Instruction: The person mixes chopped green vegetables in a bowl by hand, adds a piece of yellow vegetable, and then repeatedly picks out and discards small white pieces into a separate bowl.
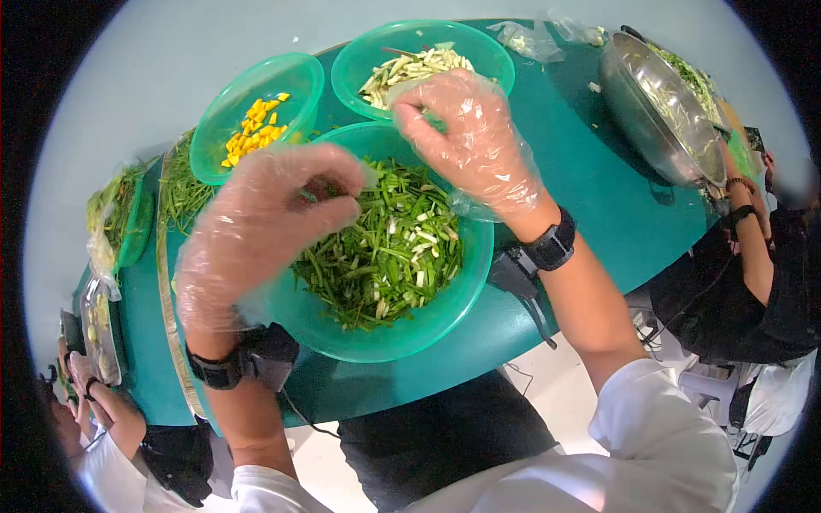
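A large green plastic bowl holds chopped green stalks with some pale pieces among them. Over its left side is my left hand in a clear plastic glove, thumb and fingers curved but apart, with nothing visible between them. My right hand, gloved the same way, hangs above the bowl's far rim with its fingers curled together. Whatever may be inside them is hidden. Just beyond it, another green bowl contains pale cut strips.
A green bowl with yellow pieces stands at back left, beside long green stems. A metal basin tilts at the right of the green table. Plastic bags lie at the back. People sit on both sides.
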Available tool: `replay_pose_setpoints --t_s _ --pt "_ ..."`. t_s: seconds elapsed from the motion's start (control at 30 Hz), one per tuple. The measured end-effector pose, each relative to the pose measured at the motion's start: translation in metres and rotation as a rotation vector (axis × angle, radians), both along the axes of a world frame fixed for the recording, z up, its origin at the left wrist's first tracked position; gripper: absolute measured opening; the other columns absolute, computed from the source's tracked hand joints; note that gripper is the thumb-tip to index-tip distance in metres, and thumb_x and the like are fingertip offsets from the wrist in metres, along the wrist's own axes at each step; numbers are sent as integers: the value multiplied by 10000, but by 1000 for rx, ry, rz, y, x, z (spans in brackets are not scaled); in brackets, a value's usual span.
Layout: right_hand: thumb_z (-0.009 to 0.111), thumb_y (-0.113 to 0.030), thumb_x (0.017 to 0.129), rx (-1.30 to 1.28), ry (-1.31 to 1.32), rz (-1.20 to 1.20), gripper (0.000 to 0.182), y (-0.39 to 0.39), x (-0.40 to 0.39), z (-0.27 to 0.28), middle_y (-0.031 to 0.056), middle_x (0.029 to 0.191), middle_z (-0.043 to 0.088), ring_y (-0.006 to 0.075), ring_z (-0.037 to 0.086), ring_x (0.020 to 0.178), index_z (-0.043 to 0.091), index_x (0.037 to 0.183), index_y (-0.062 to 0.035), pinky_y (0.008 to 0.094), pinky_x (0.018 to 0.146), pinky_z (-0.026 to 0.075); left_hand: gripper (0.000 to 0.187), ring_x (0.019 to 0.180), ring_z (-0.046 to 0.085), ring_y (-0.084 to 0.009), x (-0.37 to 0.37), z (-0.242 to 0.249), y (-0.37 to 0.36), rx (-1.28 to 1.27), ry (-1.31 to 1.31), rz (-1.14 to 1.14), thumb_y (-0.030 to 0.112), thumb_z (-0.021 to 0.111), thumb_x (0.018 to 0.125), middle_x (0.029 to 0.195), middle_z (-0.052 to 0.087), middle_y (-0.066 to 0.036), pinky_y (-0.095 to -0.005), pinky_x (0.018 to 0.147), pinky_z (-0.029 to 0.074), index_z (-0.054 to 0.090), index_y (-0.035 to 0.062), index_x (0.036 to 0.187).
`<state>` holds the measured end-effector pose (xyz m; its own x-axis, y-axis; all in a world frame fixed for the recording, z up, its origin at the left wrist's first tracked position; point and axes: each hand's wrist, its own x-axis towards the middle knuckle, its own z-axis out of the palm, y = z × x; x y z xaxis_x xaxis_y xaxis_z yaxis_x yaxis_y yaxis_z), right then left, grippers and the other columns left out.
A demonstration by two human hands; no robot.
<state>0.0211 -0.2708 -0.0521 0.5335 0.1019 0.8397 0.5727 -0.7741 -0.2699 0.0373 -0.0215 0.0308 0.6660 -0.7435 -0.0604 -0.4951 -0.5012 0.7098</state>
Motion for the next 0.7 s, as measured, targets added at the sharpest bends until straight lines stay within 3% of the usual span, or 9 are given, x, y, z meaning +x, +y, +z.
replay_pose_setpoints --t_s 0.13,0.23,0.33,0.47,0.7 --pt "730 -101 895 1 3 -11 69 0 2 -6 138 913 740 337 696 849 725 935 -46 427 783 552 308 1076 678 -149 6 -4 4 -122 177 -17 31 775 882 1149 739 -29 -295 955 541 722 57 1184" --pt "733 -104 898 5 12 6 81 0 3 -6 139 920 745 336 703 859 728 944 -39 418 794 556 423 1194 654 -237 12 -12 5 34 -202 -113 87 818 848 1248 714 -82 -393 1029 527 706 85 1255" --pt "735 -109 903 -7 31 11 86 1 1 -6 138 918 750 329 711 863 734 944 -34 408 804 559 681 1343 560 -369 -11 -21 -9 242 -575 -220 203 882 772 1436 598 -176 -497 1116 466 626 118 1398" --pt "729 -123 916 -34 25 14 96 3 3 -6 134 915 754 320 716 853 742 943 -32 400 803 559 1039 1417 450 -499 -32 -47 -25 371 -509 -240 329 949 631 1595 388 -257 -526 1181 399 474 193 1546" --pt "718 -157 936 36 159 17 143 5 -2 -3 140 943 754 307 710 869 741 979 -23 386 807 555 917 1340 527 -470 -29 -49 -16 262 -420 -300 258 937 615 1503 486 -246 -514 1095 485 554 203 1446"
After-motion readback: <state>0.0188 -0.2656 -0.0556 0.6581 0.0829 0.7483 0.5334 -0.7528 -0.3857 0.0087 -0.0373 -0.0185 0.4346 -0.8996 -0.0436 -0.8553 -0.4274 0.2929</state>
